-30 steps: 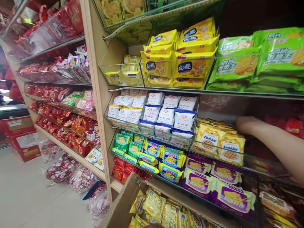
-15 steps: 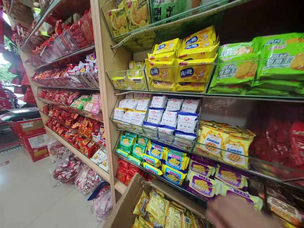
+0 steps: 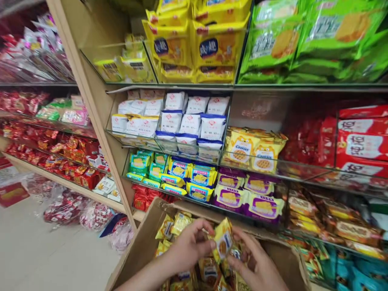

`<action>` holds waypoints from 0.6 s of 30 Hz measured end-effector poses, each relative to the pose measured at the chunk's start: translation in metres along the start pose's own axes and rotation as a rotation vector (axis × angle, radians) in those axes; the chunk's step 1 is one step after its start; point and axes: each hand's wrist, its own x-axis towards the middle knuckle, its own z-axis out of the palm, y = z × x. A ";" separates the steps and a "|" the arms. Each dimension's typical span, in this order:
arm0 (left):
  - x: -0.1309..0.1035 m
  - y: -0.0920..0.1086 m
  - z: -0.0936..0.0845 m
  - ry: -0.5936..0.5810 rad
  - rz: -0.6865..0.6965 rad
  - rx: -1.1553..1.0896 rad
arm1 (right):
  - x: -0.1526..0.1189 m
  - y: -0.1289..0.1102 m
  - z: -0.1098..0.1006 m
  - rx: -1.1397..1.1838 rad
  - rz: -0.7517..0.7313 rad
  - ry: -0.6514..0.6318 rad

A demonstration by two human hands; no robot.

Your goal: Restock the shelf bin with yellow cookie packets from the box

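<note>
starting at the far left, red sweet packets (image 3: pixel 69 155) crowded the side shelves, and clear bags of red candy (image 3: pixel 65 208) slumped on the floor beneath them. the pale wooden upright (image 3: pixel 91 117) of the shelving stood between that aisle and the bay in front of me.

my left hand (image 3: pixel 189 246) was over the open cardboard box (image 3: pixel 142 246), which sat just below the lowest shelf and was packed with small yellow snack packets (image 3: pixel 177 224). its fingers were curled, the thumb and fingertips closing on the left edge of a yellow cookie packet (image 3: pixel 222 238). that packet stood upright between both hands, raised just above the other packets in the box. my right hand (image 3: pixel 257 266) met it from the other side, fingers bent and pinching its lower right corner, so both hands held the one packet together.

on the shelves behind, white and blue packets (image 3: pixel 188 121) filled a clear bin at centre, with green wafer packs (image 3: pixel 141 163) and blue and yellow packs (image 3: pixel 194 178) one level below. just right of the white ones sat yellow cookies packets (image 3: pixel 253 147), matching the one i held, and purple packets (image 3: pixel 248 194) lay under them. higher up were large yellow cracker bags (image 3: pixel 194 48) and then green cracker bags (image 3: pixel 303 36). red bags (image 3: pixel 360 141) filled the far right bin, with brown packets (image 3: pixel 339 224) below them.
</note>
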 end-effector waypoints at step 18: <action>-0.002 0.009 0.011 0.088 0.060 -0.378 | -0.002 -0.050 -0.010 0.463 -0.078 0.243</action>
